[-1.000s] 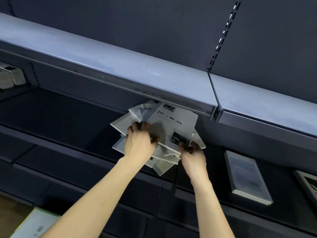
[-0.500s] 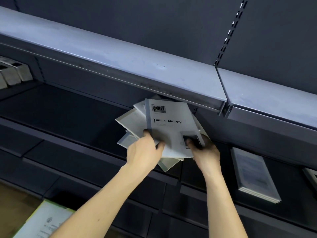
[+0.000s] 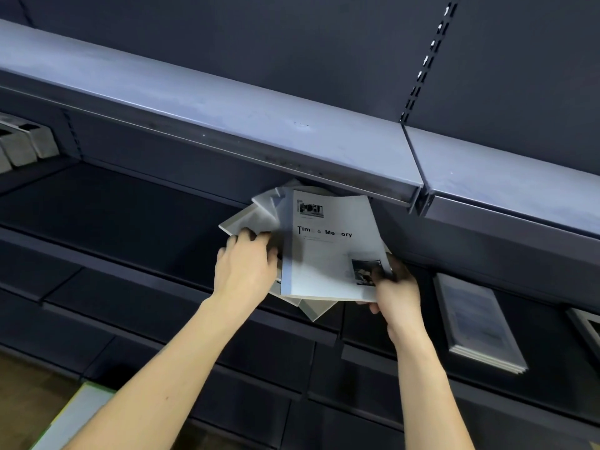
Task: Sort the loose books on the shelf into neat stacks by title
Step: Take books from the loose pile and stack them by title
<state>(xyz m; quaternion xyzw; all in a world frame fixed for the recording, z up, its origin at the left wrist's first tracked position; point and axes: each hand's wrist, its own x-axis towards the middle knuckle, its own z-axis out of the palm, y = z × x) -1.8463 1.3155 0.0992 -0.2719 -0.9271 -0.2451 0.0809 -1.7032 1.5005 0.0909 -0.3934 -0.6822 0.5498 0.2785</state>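
A loose pile of thin white books [image 3: 250,219] lies fanned out on the dark middle shelf [image 3: 130,216]. On top sits a white book titled "Time & Memory" [image 3: 328,251], now turned nearly square to me. My right hand [image 3: 394,287] pinches its lower right corner, thumb on the cover. My left hand [image 3: 246,264] lies on the books under it at the left, fingers curled over their edges. The pile's far end is hidden under the upper shelf.
A neat stack of thin books [image 3: 477,323] lies on the same shelf to the right, with another framed cover [image 3: 587,326] at the right edge. The grey upper shelf [image 3: 259,125] overhangs the pile. Grey boxes [image 3: 22,144] stand far left. A pale book [image 3: 74,417] lies on the floor.
The top book has been rotated from a tilt to nearly upright and drawn a little toward me. My right hand moved to its lower right corner; my left hand shifted left onto the lower books.
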